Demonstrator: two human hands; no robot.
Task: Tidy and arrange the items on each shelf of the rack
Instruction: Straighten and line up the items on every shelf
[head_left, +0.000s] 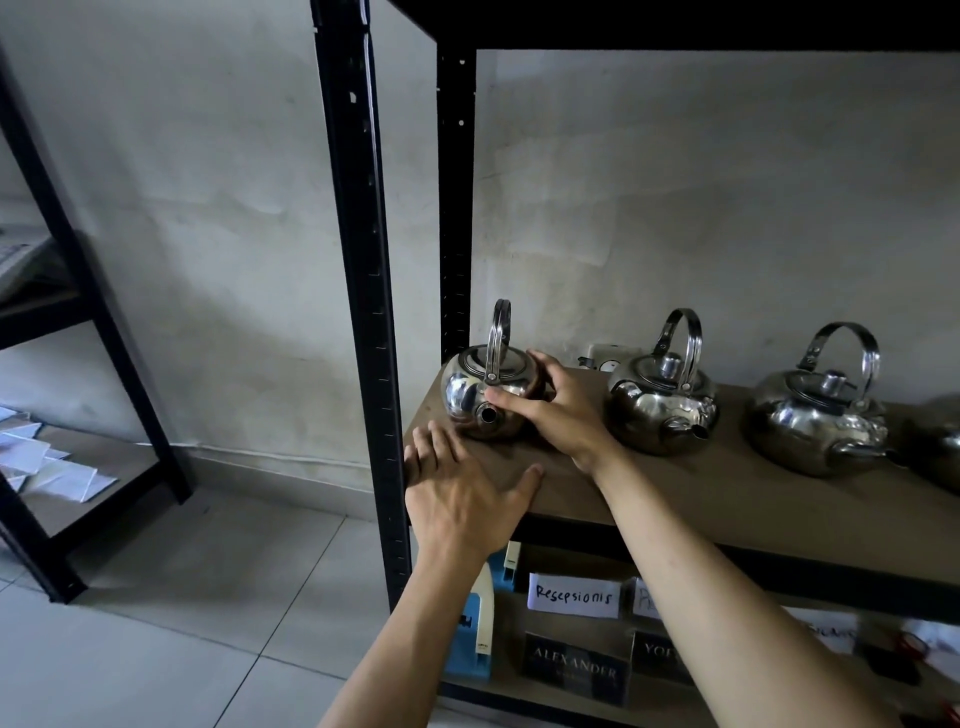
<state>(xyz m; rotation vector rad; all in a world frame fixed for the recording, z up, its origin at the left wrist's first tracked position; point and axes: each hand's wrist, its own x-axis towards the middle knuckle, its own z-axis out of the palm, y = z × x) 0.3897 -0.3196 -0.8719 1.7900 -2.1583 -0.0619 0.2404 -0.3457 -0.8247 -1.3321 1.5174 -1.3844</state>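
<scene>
The left hand (457, 493) is lying flat, fingers spread, on the shelf (649, 488) edge. Just beyond, the right hand (556, 410) is gripping the leftmost kettle (467, 395), hiding its right side. A fourth kettle is being cut off rightward.

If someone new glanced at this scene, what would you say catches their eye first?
Probably the row of shiny steel kettles on the brown shelf of the black rack: the leftmost kettle is gripped at its side by the right hand, with two more kettles to its right. The left hand hovers open near the shelf's front corner. Below, a handwritten "Resepsionis" label stands out.
</scene>
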